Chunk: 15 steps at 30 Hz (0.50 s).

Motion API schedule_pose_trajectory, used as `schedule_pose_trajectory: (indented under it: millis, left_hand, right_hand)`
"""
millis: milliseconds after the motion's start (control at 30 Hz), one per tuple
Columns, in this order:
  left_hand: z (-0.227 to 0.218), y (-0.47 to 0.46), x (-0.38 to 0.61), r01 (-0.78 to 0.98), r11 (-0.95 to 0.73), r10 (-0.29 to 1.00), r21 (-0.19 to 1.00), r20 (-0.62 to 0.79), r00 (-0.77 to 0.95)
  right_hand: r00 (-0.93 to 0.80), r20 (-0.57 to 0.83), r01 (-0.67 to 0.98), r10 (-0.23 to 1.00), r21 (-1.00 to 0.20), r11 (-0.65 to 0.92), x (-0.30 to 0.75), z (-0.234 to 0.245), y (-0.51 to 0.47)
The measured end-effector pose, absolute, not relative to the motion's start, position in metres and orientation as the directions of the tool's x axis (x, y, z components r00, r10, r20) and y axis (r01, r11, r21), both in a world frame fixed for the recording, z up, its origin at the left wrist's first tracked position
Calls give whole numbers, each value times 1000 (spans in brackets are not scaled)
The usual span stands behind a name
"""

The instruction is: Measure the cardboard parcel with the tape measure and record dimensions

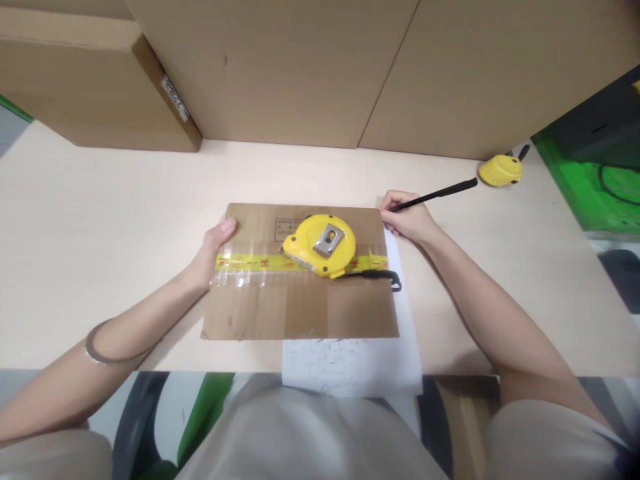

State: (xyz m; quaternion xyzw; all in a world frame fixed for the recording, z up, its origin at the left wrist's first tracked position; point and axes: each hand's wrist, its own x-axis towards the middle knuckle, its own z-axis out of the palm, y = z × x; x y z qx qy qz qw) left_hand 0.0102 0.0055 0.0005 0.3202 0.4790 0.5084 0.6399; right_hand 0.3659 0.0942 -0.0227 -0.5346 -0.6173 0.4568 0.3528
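The left edge of a flat cardboard sheet (260, 310) is gripped by the left hand (213, 250). The thumb is laid on top and the fingers are hidden, presumably tucked beneath, a hold that would steady the sheet on the table (100, 220). A black pen (440, 193) is pinched in the closed right hand (407, 219), with its tip brought to the sheet's far right corner and its barrel slanted away to the right. The sheet is placed mid-table, over white paper (360, 367) that shows at the right and front. It is brown and creased, and is crossed by a strip of yellow printed tape (250, 263). A yellow tape measure (320, 245) is rested on it, clip upward, and likely serves as a weight. A second tape measure (500, 170) is seen well apart at the far right, before cardboard boxes (100, 87).
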Motion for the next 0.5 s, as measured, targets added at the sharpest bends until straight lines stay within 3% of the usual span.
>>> schedule_pose_trajectory:
  millis: [300,500]
  left_hand:
    - [0,6,10,-326,277,959,904,-280,40]
    - [-1,6,9,-366,299,950,881,-309,30]
  right_hand:
    - [-173,-41,353,984,-935,23,367,-23,95]
    - [-180,-125,438,976,-898,-34,375,-31,97]
